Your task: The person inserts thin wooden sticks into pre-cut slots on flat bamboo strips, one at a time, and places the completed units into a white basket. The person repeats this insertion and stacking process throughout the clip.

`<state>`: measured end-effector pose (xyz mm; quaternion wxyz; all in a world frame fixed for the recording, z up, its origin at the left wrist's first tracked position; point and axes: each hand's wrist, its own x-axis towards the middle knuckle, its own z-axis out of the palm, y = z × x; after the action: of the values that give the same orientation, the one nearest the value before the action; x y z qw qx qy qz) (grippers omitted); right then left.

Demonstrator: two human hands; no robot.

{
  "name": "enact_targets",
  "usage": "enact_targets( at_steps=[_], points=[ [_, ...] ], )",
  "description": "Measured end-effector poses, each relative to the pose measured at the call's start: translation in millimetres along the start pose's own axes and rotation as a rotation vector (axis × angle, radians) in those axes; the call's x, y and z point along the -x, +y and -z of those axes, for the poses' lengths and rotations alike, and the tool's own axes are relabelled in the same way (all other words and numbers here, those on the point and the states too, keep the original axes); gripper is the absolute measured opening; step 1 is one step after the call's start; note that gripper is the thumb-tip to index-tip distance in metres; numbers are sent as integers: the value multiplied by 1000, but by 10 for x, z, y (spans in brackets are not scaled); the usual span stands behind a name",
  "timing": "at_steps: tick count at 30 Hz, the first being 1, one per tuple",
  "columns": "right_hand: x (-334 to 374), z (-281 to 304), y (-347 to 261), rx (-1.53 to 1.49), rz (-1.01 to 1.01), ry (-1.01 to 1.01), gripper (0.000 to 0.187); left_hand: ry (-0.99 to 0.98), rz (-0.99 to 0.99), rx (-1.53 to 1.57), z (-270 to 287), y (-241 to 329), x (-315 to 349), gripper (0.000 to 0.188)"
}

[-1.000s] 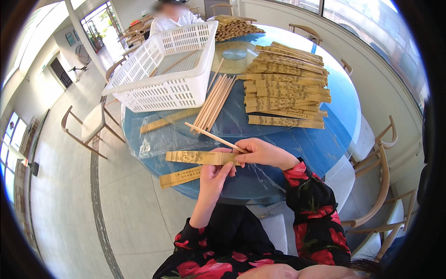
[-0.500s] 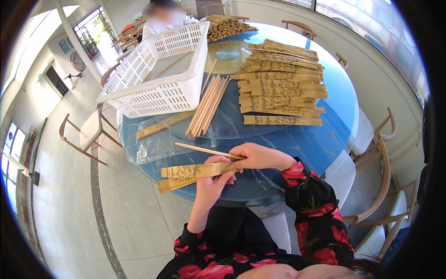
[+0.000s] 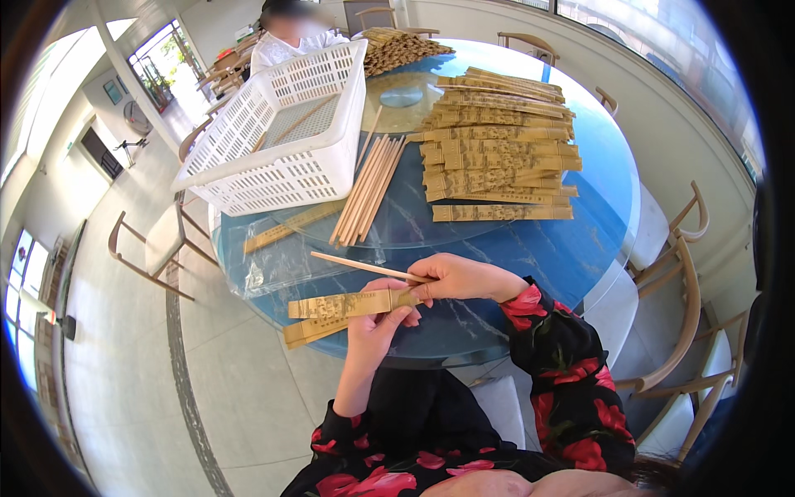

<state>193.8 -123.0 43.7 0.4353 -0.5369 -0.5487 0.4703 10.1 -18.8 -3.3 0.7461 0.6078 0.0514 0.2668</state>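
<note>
My left hand pinches a tan printed paper chopstick sleeve near its right end, above the table's near edge. In my right hand is a pale wooden chopstick, pointing left; whether a second lies against it I cannot make out. My right fingertips meet the sleeve's right end and the left fingers. Under the held sleeve, more tan sleeves lie at the table edge. Beyond my hands a bundle of loose chopsticks rests on the blue table.
A white slatted plastic basket with a few sticks stands at the left. Stacked chopstick sleeves cover the right side; another pile lies far back. Clear plastic wrapping lies left. A person sits across; chairs surround the table.
The view has shifted very slightly. Both hands keep the same hold on the sleeve and the chopstick, with no clear movement.
</note>
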Motion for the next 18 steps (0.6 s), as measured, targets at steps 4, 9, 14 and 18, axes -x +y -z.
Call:
enact_targets(
  at_steps=[4,9,14,18],
  points=[
    [-2,-21,-18,28,5,21,15,19,40,-22,8,21,-2,32],
    [4,-13,-51,125,-4,43,15,116,4,-64,-6,-27,-8,31],
    [2,-35,-6,86,41,88,15,128,-26,-100,-19,-30,-12,30],
    [-20,-36,12,118,42,78,14,119,-42,-113,-9,-48,-20,29]
  ],
)
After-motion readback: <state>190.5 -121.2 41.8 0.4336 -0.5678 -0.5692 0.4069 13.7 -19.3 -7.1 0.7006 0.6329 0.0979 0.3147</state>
